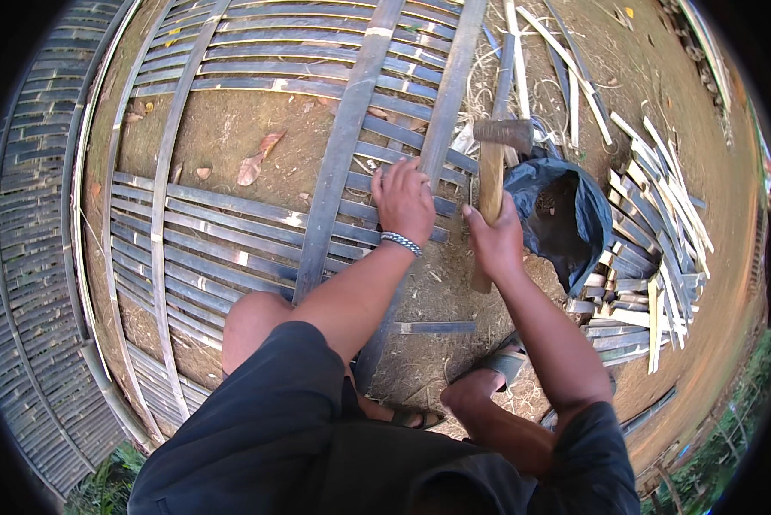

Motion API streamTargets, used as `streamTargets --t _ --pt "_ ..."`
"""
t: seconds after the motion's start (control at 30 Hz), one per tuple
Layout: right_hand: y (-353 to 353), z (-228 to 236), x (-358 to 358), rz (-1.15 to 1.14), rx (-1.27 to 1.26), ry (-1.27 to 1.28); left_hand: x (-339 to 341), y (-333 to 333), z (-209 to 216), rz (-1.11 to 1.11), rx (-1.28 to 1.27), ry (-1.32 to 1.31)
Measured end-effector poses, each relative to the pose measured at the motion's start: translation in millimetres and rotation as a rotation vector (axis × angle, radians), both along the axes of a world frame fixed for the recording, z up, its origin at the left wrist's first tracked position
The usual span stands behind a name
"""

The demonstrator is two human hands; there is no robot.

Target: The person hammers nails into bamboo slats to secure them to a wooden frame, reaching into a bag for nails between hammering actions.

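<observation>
My right hand (499,236) is wrapped round the wooden handle of a hammer (491,176), held upright with its dark metal head at the far end. The hammer is just right of a lattice of dark bamboo slats (231,210). On the lattice's right side, my left hand (404,203) is closed, its fingers curled down beside a long upright bamboo strip (450,94). Whatever is under those fingertips is hidden. Several cross slats pass beneath this hand, their cut ends pointing right.
A black plastic bag (593,206), open at the top, lies right of the hammer. Beyond it is a heap of split bamboo pieces (652,257). Loose strips (566,73) lie at the far right. Another slatted panel (38,232) is at the left edge. My sandalled foot (488,373) is on the dirt.
</observation>
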State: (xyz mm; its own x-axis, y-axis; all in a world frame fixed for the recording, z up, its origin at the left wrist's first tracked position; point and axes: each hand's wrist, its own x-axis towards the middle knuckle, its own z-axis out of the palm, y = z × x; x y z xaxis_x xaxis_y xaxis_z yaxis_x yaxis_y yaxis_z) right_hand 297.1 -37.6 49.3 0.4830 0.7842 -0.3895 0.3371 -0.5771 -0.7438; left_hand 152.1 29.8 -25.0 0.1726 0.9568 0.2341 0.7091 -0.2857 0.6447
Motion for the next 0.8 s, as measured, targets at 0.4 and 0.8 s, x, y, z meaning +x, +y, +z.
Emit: streamTargets --t 0.4,0.8 --pt "60.7 -8.1 -11.6 0.01 -0.202 -0.34 1.8 -2.0 -4.8 -0.007 -0.056 0.043" --pt "88.8 -12.3 -7.7 -0.018 -0.157 -0.251 3.3 -1.3 -6.0 -0.014 -0.038 0.084"
